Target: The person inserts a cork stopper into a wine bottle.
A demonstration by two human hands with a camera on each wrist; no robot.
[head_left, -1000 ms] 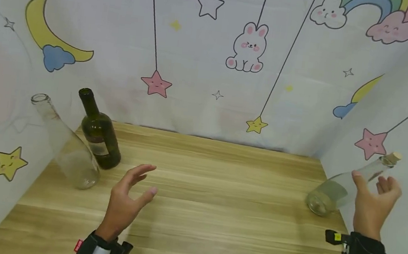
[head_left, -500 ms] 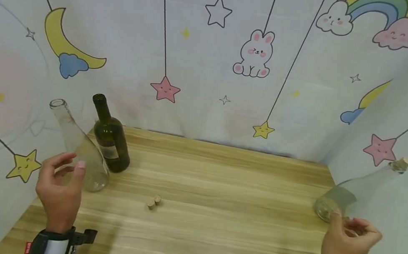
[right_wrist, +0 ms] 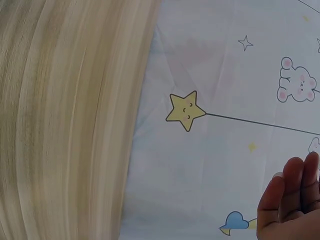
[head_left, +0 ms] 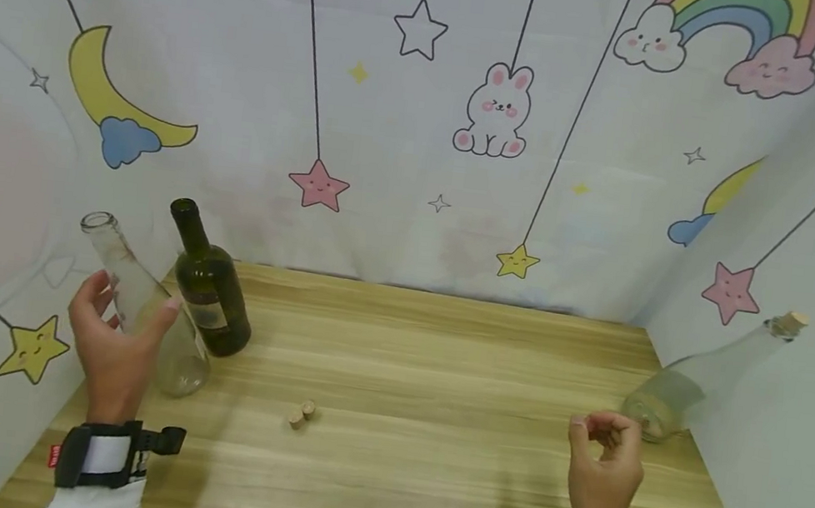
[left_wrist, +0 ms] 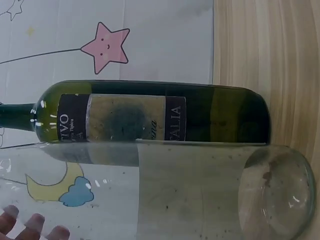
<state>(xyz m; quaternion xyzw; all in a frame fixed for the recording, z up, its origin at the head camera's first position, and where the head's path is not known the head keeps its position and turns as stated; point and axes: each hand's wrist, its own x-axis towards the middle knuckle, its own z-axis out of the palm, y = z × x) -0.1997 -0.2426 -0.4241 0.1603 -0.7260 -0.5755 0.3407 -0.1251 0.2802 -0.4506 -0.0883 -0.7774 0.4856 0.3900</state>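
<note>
My left hand [head_left: 118, 347] is around the neck side of a clear glass bottle [head_left: 184, 358], thumb on its right and fingers on its left, spread apart. In the left wrist view, fingertips [left_wrist: 35, 222] show at the clear bottle's lower left. This bottle has an uncorked mouth. Just behind it stands a dark green wine bottle [head_left: 214, 299] with a label. My right hand [head_left: 605, 473] hovers over the right of the table, fingers loosely bent and holding nothing. Nearest to it is another clear bottle [head_left: 710, 376], topped by a cork [head_left: 792, 321].
Two small corks [head_left: 296, 418] lie together on the wooden table [head_left: 424, 373], left of centre. White cloth walls [head_left: 408, 120] printed with stars, moons and rabbits close in the back and both sides.
My left hand has moved left from mid-table to the uncorked clear bottle, uncovering the two corks. My right hand has left the corked bottle and come left and nearer.
</note>
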